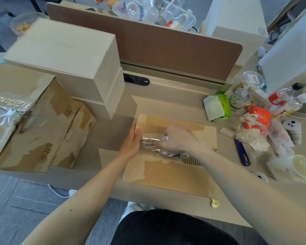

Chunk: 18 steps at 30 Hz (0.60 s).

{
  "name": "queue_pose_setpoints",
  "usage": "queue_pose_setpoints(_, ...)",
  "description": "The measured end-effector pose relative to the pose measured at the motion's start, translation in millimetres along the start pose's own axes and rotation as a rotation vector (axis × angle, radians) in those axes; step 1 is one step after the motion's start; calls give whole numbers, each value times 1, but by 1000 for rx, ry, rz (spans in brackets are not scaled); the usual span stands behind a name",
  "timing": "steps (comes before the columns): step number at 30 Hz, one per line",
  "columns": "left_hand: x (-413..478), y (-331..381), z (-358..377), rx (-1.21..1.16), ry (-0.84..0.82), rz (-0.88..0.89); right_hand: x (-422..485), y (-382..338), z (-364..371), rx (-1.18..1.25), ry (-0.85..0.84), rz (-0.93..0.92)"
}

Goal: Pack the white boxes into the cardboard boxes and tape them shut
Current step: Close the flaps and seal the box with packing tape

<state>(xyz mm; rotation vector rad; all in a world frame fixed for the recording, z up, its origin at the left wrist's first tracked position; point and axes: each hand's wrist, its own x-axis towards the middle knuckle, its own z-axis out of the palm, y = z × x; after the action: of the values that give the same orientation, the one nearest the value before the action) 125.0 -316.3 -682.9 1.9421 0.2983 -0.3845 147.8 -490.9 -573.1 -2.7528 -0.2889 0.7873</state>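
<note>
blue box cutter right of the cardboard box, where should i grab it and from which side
Grip the blue box cutter across the middle of its long handle, coming from above. It lies flat on the desk, running near to far, with bare desk on its left long side toward the cardboard box. Crumpled plastic wrappers crowd its far end, so avoid that end.

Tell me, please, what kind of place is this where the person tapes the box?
Probably an office desk used for packing. A brown divider panel stands along the back of the desk, cardboard boxes lie around, and snack wrappers and bottles clutter the right side.
</note>
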Motion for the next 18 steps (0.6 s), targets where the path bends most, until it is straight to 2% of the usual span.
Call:
queue_pose_setpoints(9, 2, -7, 0, 106, 12, 26, -23, 73, 9, 635, -156, -119)
queue_pose_setpoints(11, 2, -6, -1, 131, 14, 37, -23, 75, 12, 647, -112, -139)
queue_pose_setpoints(18, 0, -2, 0, 169, 15, 61, -30, 98, 10, 452, 102, -131)
